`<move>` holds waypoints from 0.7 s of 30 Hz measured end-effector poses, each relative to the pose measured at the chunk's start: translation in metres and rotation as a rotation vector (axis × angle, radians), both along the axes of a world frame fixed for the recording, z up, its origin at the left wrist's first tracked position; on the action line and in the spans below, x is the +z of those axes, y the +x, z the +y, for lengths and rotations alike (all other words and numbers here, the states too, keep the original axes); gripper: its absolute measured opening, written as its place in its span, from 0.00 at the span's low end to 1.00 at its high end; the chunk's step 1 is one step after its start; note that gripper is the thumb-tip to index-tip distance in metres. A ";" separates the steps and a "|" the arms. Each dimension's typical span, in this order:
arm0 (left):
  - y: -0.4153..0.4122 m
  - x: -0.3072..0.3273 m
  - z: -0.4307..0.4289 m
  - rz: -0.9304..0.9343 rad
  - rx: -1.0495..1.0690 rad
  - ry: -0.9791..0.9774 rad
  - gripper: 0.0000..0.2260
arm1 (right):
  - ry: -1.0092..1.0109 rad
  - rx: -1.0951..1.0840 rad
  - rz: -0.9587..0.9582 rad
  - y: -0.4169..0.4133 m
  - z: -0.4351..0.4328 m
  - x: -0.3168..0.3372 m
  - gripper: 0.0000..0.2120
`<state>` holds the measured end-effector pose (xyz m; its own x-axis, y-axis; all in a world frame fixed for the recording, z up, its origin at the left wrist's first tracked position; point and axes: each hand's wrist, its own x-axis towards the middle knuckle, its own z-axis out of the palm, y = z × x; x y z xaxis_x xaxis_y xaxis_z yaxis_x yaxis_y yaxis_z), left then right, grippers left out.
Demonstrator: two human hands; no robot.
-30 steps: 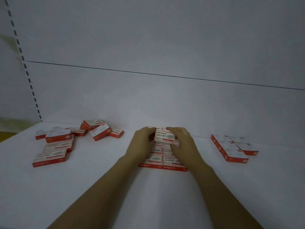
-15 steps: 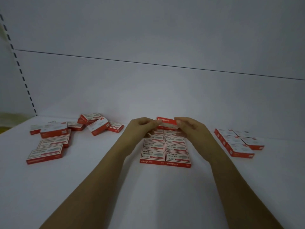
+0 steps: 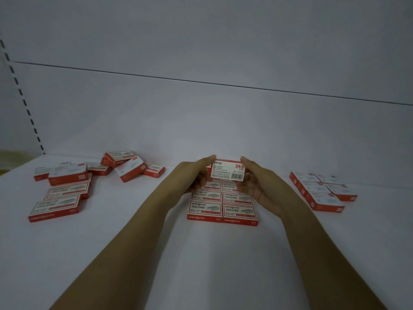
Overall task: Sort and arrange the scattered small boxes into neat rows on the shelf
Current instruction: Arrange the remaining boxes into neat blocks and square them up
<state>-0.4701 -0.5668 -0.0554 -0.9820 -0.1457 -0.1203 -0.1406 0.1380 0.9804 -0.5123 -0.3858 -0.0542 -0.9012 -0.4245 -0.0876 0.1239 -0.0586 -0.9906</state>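
Left hand (image 3: 194, 175) and right hand (image 3: 259, 186) pinched a small red-and-white cardboard box (image 3: 228, 171) over the neat rows (image 3: 223, 208); it probably next needed turning label-up and seating flush.

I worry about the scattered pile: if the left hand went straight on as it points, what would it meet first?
Not the scattered pile, which lies off left. The left hand, gripping the box, points away and rightward; likely the back wall first, depth unclear.
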 end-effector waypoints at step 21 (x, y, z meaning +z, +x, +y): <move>0.006 -0.009 0.005 0.308 -0.105 -0.198 0.15 | 0.213 0.023 0.706 0.029 -0.020 0.010 0.21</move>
<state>-0.4642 -0.5618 -0.0642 -0.9786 -0.0328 0.2034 0.1818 0.3265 0.9275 -0.4828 -0.4061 -0.0438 -0.7648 -0.4822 0.4272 -0.5484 0.1394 -0.8245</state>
